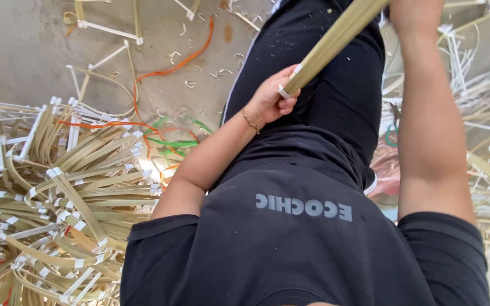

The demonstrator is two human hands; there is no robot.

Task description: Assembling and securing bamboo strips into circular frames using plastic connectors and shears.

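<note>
Two hands hold one bundle point(336, 37) of cane strips over our lap. Our left hand point(272, 97) wraps its taped end; our right hand point(412, 12) grips higher, fingers cut off by the top edge. A pile point(58, 192) crowds our left side, with bare floor point(18, 51) beyond.

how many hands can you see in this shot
1. The left hand grips the taped end of a bundle of bamboo strips at upper centre. The right forearm runs off the top edge, hiding its hand.
</note>
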